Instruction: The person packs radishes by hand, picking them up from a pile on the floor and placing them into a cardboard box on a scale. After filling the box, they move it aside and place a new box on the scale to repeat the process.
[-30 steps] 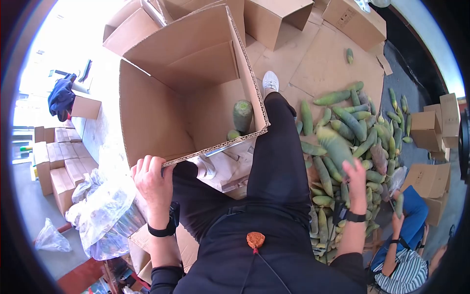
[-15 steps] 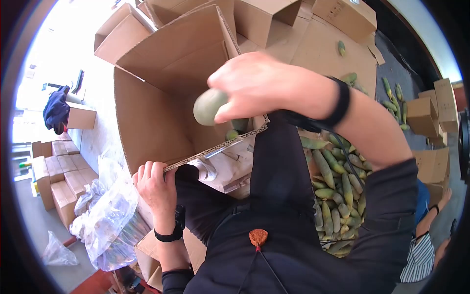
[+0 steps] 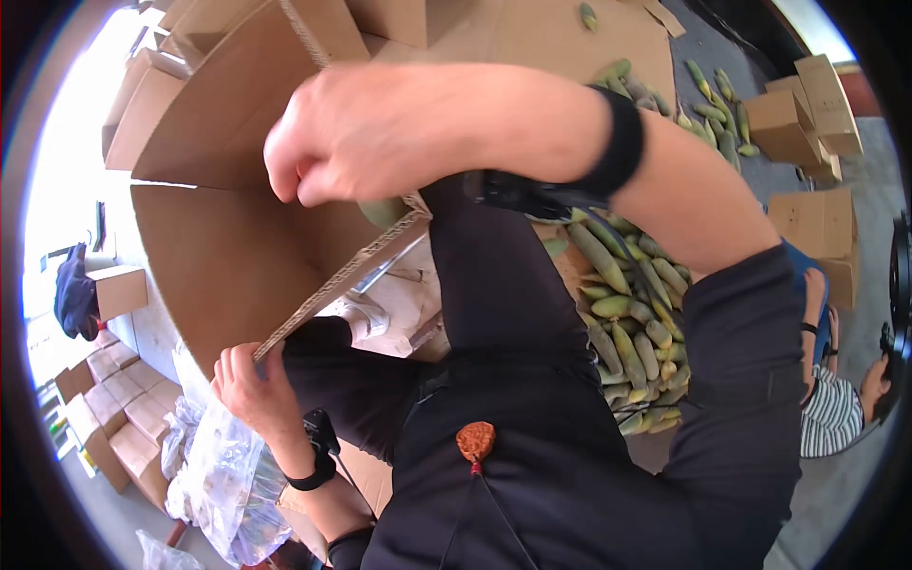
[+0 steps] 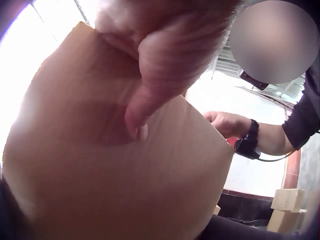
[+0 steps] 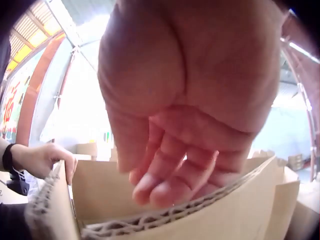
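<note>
My left hand grips the near rim of a large open cardboard box. In the left wrist view its thumb lies along the outer wall. Above the box mouth hovers my right hand, its fingers loosely bent. The right wrist view shows the right palm with nothing held, fingertips close over the corrugated rim. A green radish shows partly inside the box, under that hand; the rest of the inside is mostly hidden.
To the right, a heap of green radishes lies beside my leg. More cardboard boxes stand around, with stacked cartons on the left near clear plastic bags. A person in a striped top sits at far right.
My right hand took a green radish from the heap, carried it left over the box and let go of it. My left hand stays on the rim. The head view has turned.
</note>
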{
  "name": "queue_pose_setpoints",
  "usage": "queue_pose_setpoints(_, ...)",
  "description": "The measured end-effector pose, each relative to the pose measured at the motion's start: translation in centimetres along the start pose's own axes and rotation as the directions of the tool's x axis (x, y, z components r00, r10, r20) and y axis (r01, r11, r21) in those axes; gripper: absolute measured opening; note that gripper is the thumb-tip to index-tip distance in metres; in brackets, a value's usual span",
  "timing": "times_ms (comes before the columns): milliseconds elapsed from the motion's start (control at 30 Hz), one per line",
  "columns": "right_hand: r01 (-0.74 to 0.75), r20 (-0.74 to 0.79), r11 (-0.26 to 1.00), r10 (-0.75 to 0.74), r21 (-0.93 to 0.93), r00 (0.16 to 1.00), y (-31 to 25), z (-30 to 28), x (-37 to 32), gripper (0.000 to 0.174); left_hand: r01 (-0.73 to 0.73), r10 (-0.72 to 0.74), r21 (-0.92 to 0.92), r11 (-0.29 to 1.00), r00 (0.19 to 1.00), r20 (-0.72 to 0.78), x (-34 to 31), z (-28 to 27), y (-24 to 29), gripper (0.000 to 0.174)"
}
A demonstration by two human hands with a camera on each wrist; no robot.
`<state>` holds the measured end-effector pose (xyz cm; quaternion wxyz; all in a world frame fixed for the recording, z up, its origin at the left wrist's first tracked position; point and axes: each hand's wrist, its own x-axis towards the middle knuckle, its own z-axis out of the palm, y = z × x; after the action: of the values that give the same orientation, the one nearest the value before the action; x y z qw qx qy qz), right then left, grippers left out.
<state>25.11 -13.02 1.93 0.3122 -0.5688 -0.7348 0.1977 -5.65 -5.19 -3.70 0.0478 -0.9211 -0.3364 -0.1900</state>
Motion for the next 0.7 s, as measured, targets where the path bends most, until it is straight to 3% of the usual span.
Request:
queue_pose_setpoints(33,-0.017,-0.004,1.0,0.017,0.004,1.0,0.5,-0.5,-1.9,0.018,0.022,-0.023,0.017,1.0,0.999,0.044,-0.2,-0.1,-0.3,0.021)
queue_pose_setpoints(100,-0.114,-0.329,0.966,0.187,0.23,0.926,1.5,-1.5,-6.3,0.018,0.014,-0.015,0.017,1.0,0.999,0.039,-0.2,-0.1,0.0,0.021)
queue_pose_setpoints(167,-0.415,-0.324,0.858,0.503,0.304,0.801,3.8,-1.3,-11.9,0.021,0.026,-0.027,0.023,0.999,0.999,0.041,-0.2,0.0,-0.1,0.023)
queue_pose_setpoints(233,-0.695,-0.275,0.689,0.722,0.204,0.635,5.8,0.6,-18.0,0.022,0.004,-0.005,0.029,1.0,1.0,0.03,0.2,0.0,0.4,0.023)
queue_pose_setpoints(267,-0.661,-0.393,0.726,0.672,0.187,0.627,9.4,4.3,-22.5,0.02,-0.01,0.009,0.037,0.999,1.0,0.015,0.3,0.0,0.6,0.023)
queue_pose_setpoints(300,-0.766,-0.343,0.632,0.749,0.117,0.566,11.2,6.8,-26.3,0.019,-0.004,0.004,0.009,1.0,1.0,0.026,0.4,0.2,0.1,0.023)
queue_pose_setpoints(333,-0.833,-0.257,0.518,0.846,0.192,0.467,12.7,10.1,-30.2,0.017,-0.01,0.01,0.009,1.0,0.999,0.031,0.4,0.2,0.1,0.023)
queue_pose_setpoints(367,-0.898,-0.197,0.429,0.893,0.1,0.405,13.0,12.9,-33.2,0.015,-0.007,0.006,0.008,1.0,1.0,0.03,0.5,0.2,0.3,0.023)
queue_pose_setpoints(400,-0.892,-0.193,0.448,0.882,0.056,0.431,14.0,16.7,-36.9,0.018,-0.002,0.002,0.007,1.0,0.999,0.034,0.5,0.2,0.4,0.023)
queue_pose_setpoints(433,-0.952,-0.08,0.303,0.951,0.043,0.299,13.2,19.1,-38.6,0.022,0.007,-0.007,0.023,1.0,1.0,0.015,0.2,0.4,0.3,0.024)
queue_pose_setpoints(467,-0.971,-0.044,0.223,0.975,0.086,0.22,12.8,22.5,-41.4,0.022,0.003,-0.004,0.023,1.0,1.0,0.021,0.1,0.5,0.1,0.024)
queue_pose_setpoints(500,-0.982,0.021,0.167,0.985,0.088,0.169,11.5,24.2,-42.7,0.024,0.01,-0.01,0.023,1.0,1.0,0.026,0.1,0.5,-0.2,0.024)
queue_pose_setpoints(533,-0.978,0.069,0.184,0.982,-0.097,0.177,11.3,27.1,-44.4,0.027,0.017,-0.018,0.024,1.0,0.999,0.029,0.1,0.6,-0.2,0.024)
queue_pose_setpoints(567,-0.978,0.116,0.175,0.98,-0.117,0.161,11.3,30.2,-46.2,0.028,0.002,-0.003,0.039,0.999,1.0,0.02,0.2,0.5,0.3,0.024)
queue_pose_setpoints(600,-0.996,0.129,0.059,0.99,-0.063,0.05,10.5,32.2,-46.7,0.028,-0.001,-0.001,0.047,0.999,1.0,0.025,0.2,0.6,0.3,0.024)
queue_pose_setpoints(633,-0.989,0.306,0.087,0.951,-0.115,0.048,10.2,33.1,-46.8,0.024,0.01,-0.011,0.045,0.999,1.0,0.019,0.1,0.6,0.2,0.024)
queue_pose_setpoints(700,-0.979,0.36,-0.165,0.926,0.124,-0.11,8.0,34.7,-46.4,0.032,0.02,-0.02,0.045,0.999,1.0,0.011,0.1,0.8,0.0,0.024)
